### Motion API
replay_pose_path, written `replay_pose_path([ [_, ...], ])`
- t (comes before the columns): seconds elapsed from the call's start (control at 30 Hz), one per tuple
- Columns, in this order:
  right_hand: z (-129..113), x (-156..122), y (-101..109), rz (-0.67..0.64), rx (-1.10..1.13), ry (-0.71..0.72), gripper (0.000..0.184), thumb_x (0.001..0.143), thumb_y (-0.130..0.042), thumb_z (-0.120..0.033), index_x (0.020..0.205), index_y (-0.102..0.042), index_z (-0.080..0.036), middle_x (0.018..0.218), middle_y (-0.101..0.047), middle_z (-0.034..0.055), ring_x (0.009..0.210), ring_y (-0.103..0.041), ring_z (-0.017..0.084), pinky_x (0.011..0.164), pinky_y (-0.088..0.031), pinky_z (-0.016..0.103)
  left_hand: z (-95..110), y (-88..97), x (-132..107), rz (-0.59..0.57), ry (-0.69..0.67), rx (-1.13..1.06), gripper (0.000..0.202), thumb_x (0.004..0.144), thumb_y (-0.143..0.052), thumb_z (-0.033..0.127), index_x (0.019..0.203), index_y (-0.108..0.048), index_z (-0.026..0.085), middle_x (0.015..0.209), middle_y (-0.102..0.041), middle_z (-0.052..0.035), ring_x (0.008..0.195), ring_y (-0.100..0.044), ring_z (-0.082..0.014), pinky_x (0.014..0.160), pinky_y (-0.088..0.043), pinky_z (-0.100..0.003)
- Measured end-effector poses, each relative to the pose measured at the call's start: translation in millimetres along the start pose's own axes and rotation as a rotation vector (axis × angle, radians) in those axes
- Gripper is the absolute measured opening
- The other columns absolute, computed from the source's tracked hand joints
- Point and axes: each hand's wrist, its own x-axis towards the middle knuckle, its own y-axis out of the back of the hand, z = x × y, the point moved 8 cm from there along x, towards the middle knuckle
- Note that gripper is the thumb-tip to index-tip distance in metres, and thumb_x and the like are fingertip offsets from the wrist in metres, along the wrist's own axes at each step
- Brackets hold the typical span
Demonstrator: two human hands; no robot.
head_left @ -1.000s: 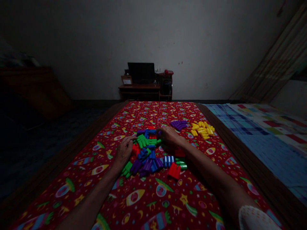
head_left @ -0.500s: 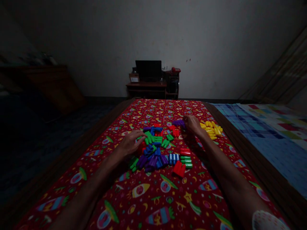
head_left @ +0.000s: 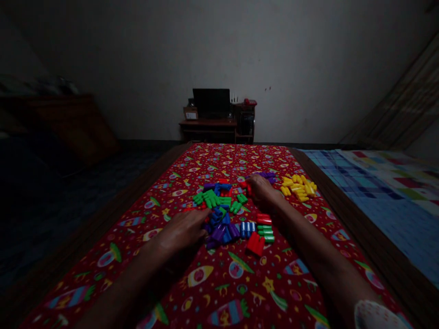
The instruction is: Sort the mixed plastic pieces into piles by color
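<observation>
My left hand [head_left: 187,227] is at the left edge of a mixed pile, its fingers curled down against purple [head_left: 218,234] and blue plastic pieces [head_left: 216,215]. What lies under its fingers is hidden. My right hand [head_left: 259,188] reaches farther out, with its fingertips closed on a red plastic piece [head_left: 249,189]. Just beyond it lie purple pieces [head_left: 268,176]. Green pieces [head_left: 211,198] cover the upper part of the pile, and a smaller green group [head_left: 239,204] sits between the pile and my right hand.
Yellow pieces [head_left: 299,186] form a group at the right. Nearer me are a striped blue piece [head_left: 248,229], red pieces [head_left: 255,243] and green pieces [head_left: 266,233]. A red patterned cloth [head_left: 240,283] covers the surface. Beyond its far end stands a desk with a dark monitor [head_left: 211,102].
My right hand has moved left and nearer, from the purple pieces to the red ones. My left hand has drawn back from the green pieces to the pile's lower left edge.
</observation>
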Motion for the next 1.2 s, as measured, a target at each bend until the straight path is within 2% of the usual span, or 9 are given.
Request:
replay_pose_path([
  [0.17,14.4,1.7,7.0,-0.001,-0.012,-0.084,0.024,0.086,-0.046,-0.009,0.091,-0.069,-0.011,0.080,-0.066,0.0096,0.068,-0.054,0.014,0.059,-0.030,0.024,-15.7,28.3,16.2,0.256,0.014,-0.323,0.034,0.074,-0.066,0.035,0.108,-0.065,0.027,0.089,-0.072,-0.0008,0.082,-0.067,-0.0213,0.070,-0.050,-0.028],
  [0.3,-15.9,-4.0,36.1,0.136,0.014,-0.027,0.024,0.083,-0.045,-0.006,0.084,-0.068,-0.011,0.072,-0.064,0.0093,0.062,-0.050,0.014,0.057,-0.025,0.025,-40.8,32.9,32.4,0.532,0.174,-0.759,0.037,0.070,-0.068,0.041,0.100,-0.067,0.019,0.076,-0.070,-0.0019,0.060,-0.065,-0.0179,0.055,-0.052,-0.028],
  [0.47,-92.1,-19.4,42.2,0.135,0.423,0.347,0.024,0.091,-0.048,-0.023,0.076,-0.064,-0.013,0.062,-0.054,-0.0018,0.054,-0.041,0.008,0.055,-0.023,0.021,-40.3,6.9,60.2,0.477,0.113,-1.141,0.044,0.070,-0.067,0.038,0.108,-0.061,0.016,0.081,-0.071,-0.0034,0.064,-0.068,-0.0172,0.062,-0.057,-0.032],
  [0.57,-104.5,-17.6,30.8,0.083,0.554,0.360,0.023,0.087,-0.052,-0.024,0.072,-0.064,-0.012,0.058,-0.049,-0.0046,0.053,-0.038,0.006,0.053,-0.022,0.020,-31.5,3.5,71.2,0.426,0.024,-1.126,0.045,0.075,-0.062,0.038,0.114,-0.059,0.015,0.087,-0.072,-0.0053,0.068,-0.068,-0.0177,0.066,-0.058,-0.034],
  [0.67,-88.1,-9.0,27.8,0.099,0.614,0.250,0.026,0.086,-0.052,-0.027,0.072,-0.066,-0.012,0.060,-0.053,-0.0034,0.055,-0.043,0.007,0.052,-0.023,0.020,-29.4,8.8,80.1,0.425,-0.023,-0.988,0.041,0.081,-0.057,0.038,0.114,-0.061,0.015,0.093,-0.072,-0.0079,0.075,-0.069,-0.0199,0.069,-0.057,-0.035],
  [0.83,-29.2,-0.5,42.4,0.222,0.489,0.017,0.035,0.087,-0.048,-0.032,0.066,-0.067,-0.011,0.054,-0.052,-0.0014,0.053,-0.046,0.009,0.051,-0.023,0.022,-52.5,30.3,90.9,0.620,-0.009,-0.450,0.032,0.080,-0.061,0.031,0.109,-0.067,0.018,0.120,-0.066,-0.0110,0.114,-0.058,-0.0264,0.098,-0.047,-0.042],
  [1.03,54.3,-12.1,41.9,0.288,0.214,-0.378,0.038,0.090,-0.048,-0.033,0.071,-0.072,-0.011,0.062,-0.064,0.0059,0.057,-0.054,0.014,0.052,-0.025,0.025,-85.1,11.8,102.7,0.500,0.112,-0.275,0.029,0.084,-0.058,0.031,0.106,-0.071,0.018,0.098,-0.074,-0.0107,0.092,-0.067,-0.0266,0.082,-0.050,-0.035],
  [1.1,60.7,-14.4,41.1,0.284,0.162,-0.413,0.036,0.091,-0.048,-0.034,0.080,-0.074,-0.011,0.072,-0.070,0.0095,0.065,-0.059,0.016,0.054,-0.029,0.025,-84.4,16.1,100.4,0.553,0.119,-0.281,0.032,0.087,-0.054,0.036,0.107,-0.071,0.018,0.099,-0.074,-0.0105,0.091,-0.067,-0.0259,0.081,-0.049,-0.033],
  [1.2,35.6,-10.5,45.7,0.307,0.235,-0.274,0.032,0.092,-0.048,-0.030,0.095,-0.075,-0.012,0.085,-0.074,0.0114,0.077,-0.065,0.019,0.063,-0.038,0.024,-68.8,27.7,99.7,0.603,0.061,-0.344,0.034,0.087,-0.051,0.040,0.102,-0.072,0.017,0.098,-0.074,-0.0095,0.090,-0.067,-0.0249,0.080,-0.049,-0.032],
])
